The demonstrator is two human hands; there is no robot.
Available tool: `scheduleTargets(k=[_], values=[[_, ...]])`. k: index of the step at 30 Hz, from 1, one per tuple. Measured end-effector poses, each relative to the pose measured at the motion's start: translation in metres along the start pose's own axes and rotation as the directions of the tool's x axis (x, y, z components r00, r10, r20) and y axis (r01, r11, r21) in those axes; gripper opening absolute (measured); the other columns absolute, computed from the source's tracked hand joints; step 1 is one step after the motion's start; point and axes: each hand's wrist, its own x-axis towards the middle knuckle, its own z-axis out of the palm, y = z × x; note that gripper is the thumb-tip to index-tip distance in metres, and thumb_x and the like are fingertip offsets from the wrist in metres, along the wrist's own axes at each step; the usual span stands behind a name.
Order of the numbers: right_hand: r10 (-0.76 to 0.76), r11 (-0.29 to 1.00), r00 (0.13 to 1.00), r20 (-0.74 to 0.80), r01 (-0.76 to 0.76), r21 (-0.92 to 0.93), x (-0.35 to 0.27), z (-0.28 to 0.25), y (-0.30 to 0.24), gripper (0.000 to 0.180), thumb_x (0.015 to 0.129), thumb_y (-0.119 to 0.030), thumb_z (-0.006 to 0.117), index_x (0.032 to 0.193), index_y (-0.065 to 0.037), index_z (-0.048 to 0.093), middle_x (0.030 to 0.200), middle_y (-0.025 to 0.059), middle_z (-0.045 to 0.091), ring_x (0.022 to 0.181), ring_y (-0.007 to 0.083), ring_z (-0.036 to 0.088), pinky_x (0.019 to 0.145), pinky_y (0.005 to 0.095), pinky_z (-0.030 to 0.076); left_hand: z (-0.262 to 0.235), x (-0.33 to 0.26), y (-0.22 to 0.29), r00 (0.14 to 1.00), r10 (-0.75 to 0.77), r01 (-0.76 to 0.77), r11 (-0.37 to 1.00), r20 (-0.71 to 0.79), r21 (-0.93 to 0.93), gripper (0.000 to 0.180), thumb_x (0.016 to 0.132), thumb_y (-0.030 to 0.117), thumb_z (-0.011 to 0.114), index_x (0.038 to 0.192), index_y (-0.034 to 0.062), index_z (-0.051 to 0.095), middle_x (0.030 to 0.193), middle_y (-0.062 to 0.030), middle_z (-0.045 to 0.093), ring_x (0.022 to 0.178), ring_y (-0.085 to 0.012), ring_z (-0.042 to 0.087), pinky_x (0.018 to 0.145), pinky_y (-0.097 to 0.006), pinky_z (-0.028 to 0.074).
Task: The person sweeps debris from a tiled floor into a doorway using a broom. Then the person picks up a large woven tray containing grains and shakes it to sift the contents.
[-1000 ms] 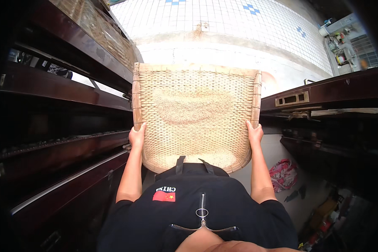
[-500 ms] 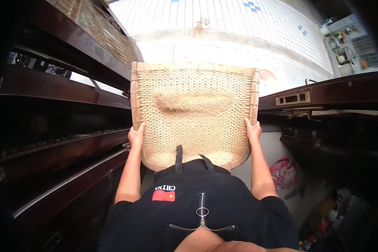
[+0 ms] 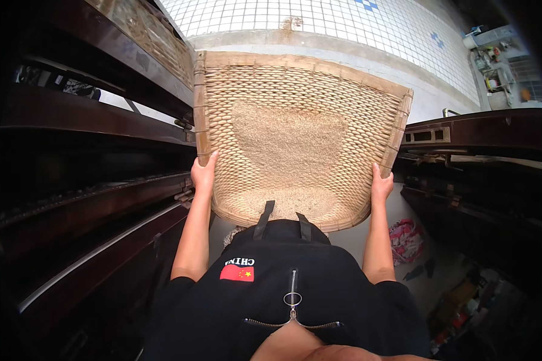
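Note:
A woven winnowing basket (image 3: 379, 114) with a wooden front edge and bound side rims is held out before my body. Small tan grain (image 3: 289, 138) lies spread over its middle, and more is gathered at the rounded end near my waist. My left hand (image 3: 204, 172) is closed round the left rim, thumb on top. On the opposite rim my right hand (image 3: 381, 183) grips in the same way. The fingers of both hands are mostly hidden under the basket. It tilts, its far left corner lying farther out than its far right one.
Dark wooden door panels (image 3: 96, 120) stand close on the left, and another dark door (image 3: 482, 132) with a metal latch plate is on the right. Beyond lies a white tiled floor (image 3: 247, 18) with a little spilled grain (image 3: 291, 24). A pink patterned cloth (image 3: 406, 240) lies at the lower right.
The basket's far edge has moved outward and swung, its right corner shifting rightward. The grain has spread from a ridge into a broad patch. Both hands keep their hold.

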Motion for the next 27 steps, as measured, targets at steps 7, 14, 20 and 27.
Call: scheduleTargets(k=[7,14,20,27], values=[[0.019,0.999,0.982,0.190,-0.014,-0.030,-0.022,0.057,-0.019,0.056,0.075,-0.050,0.072,0.096,0.001,0.061,0.090,0.0214,0.066,0.089,0.0370,0.064,0.080,0.0422,0.048,-0.071,0.027,0.007,0.999,-0.005,0.007,0.999,-0.053,0.036,0.049,0.087,0.044,0.064,0.105,-0.0012,0.064,0.096,-0.0101,0.068,0.084,-0.0155,0.064,0.075,-0.029,0.049],[0.056,0.994,0.991,0.124,-0.044,-0.099,0.002,0.016,0.030,0.056,0.073,-0.049,0.073,0.095,0.001,0.062,0.090,0.0196,0.067,0.085,0.0338,0.065,0.077,0.0401,0.050,-0.005,0.021,-0.021,0.999,-0.026,0.023,0.994,0.030,0.107,0.057,0.080,0.057,0.063,0.094,0.0023,0.066,0.090,-0.0149,0.068,0.086,-0.0260,0.065,0.076,-0.036,0.048],[0.052,0.982,0.965,0.256,-0.003,-0.188,-0.018,0.063,0.005,0.063,0.072,-0.053,0.072,0.099,0.003,0.061,0.097,0.0244,0.066,0.095,0.0387,0.063,0.084,0.0425,0.048,-0.058,0.021,-0.036,0.995,-0.051,0.066,0.983,-0.091,0.171,0.061,0.081,0.060,0.060,0.098,0.0022,0.066,0.094,-0.0137,0.069,0.089,-0.0280,0.065,0.079,-0.036,0.048],[-0.121,0.962,0.992,0.041,0.107,0.251,-0.041,0.042,0.028,0.048,0.078,-0.036,0.075,0.101,0.004,0.062,0.093,0.0163,0.068,0.086,0.0235,0.065,0.078,0.0337,0.050,-0.053,-0.007,-0.036,0.944,0.286,-0.318,0.923,-0.167,-0.218,0.046,0.091,0.044,0.060,0.093,-0.0014,0.061,0.083,-0.0057,0.065,0.074,-0.0131,0.058,0.070,-0.029,0.047]])
